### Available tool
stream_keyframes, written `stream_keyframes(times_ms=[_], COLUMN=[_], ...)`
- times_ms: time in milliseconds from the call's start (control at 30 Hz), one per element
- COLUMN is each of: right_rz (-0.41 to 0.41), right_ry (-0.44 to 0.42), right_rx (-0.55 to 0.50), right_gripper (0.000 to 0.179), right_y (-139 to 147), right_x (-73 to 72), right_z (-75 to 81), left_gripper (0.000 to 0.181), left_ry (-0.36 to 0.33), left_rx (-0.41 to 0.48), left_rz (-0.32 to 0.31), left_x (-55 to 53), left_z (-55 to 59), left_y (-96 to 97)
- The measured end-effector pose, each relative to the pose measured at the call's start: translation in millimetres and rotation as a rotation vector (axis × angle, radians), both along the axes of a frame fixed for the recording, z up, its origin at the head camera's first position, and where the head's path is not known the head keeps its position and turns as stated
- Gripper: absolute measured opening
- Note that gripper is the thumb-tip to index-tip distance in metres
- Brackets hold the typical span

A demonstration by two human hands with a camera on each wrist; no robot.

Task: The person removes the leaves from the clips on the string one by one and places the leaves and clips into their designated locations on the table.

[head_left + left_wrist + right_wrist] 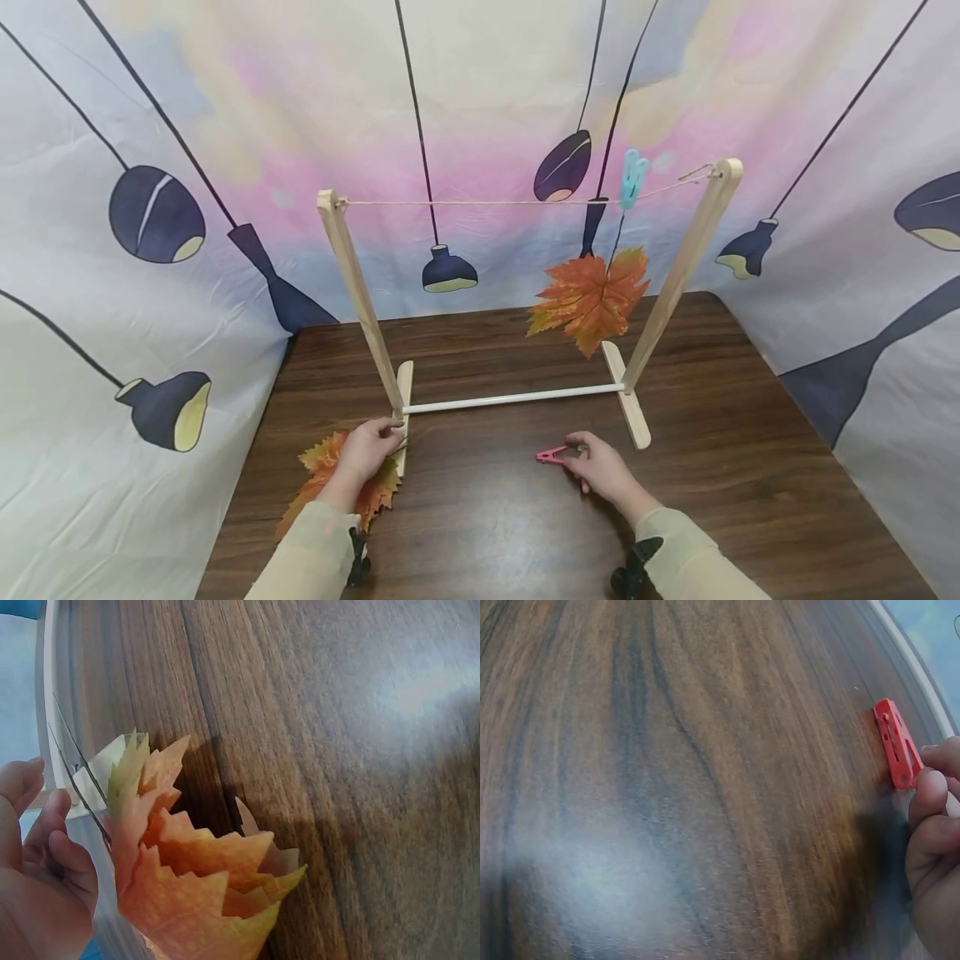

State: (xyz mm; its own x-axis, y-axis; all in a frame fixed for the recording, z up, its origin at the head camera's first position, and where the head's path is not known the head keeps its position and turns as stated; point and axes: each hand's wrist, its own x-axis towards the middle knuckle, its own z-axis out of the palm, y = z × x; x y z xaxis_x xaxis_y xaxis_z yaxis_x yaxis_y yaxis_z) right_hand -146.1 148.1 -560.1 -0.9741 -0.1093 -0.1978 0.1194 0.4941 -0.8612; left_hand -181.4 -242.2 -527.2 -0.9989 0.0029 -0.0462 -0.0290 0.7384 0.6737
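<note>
My right hand [600, 468] pinches a red clothespin [551, 455] close over the table, thumb and finger at its handle end. In the right wrist view, the clothespin [897, 744] points away from the fingertips. At left, my left hand [367, 450] is over orange-yellow maple leaves [378, 492] lying by the rack's left foot. The left wrist view has its loosely bent fingers [71, 859] beside two thin leaf stems [79, 780], with nothing gripped. Another orange maple leaf [592, 300] hangs by its stem from a light-blue clothespin [633, 177] on the string.
A wooden rack stands on the brown table [495, 517], with a left post [360, 304], a right post [682, 275] and a white lower bar [513, 400]. String [465, 202] runs between the post tops. A printed cloth backdrop [495, 100] surrounds the table's back and sides.
</note>
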Motion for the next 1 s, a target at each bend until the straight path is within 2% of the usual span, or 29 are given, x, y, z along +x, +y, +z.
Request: stream_keyframes(times_ms=[200, 367, 633, 1000], right_rz=[-0.045, -0.062, -0.044, -0.08], right_ry=[-0.002, 0.005, 0.045, 0.06], right_rx=[-0.012, 0.003, 0.059, 0.005], right_gripper=[0.041, 0.041, 0.042, 0.043], right_y=[4, 7, 11, 17], right_x=[-4.2, -7.5, -13.8, -22.4], right_z=[4.8, 11.4, 21.0, 37.0], left_gripper=[0.028, 0.027, 0.025, 0.024], left_ry=[-0.02, -0.001, 0.006, 0.012], left_rx=[0.007, 0.034, 0.041, 0.087], left_rz=[-0.003, -0.003, -0.017, -0.035], left_x=[-1.4, -1.5, -4.2, -8.0], left_z=[4.2, 9.0, 10.4, 22.7], left_y=[3.8, 8.5, 12.8, 22.0])
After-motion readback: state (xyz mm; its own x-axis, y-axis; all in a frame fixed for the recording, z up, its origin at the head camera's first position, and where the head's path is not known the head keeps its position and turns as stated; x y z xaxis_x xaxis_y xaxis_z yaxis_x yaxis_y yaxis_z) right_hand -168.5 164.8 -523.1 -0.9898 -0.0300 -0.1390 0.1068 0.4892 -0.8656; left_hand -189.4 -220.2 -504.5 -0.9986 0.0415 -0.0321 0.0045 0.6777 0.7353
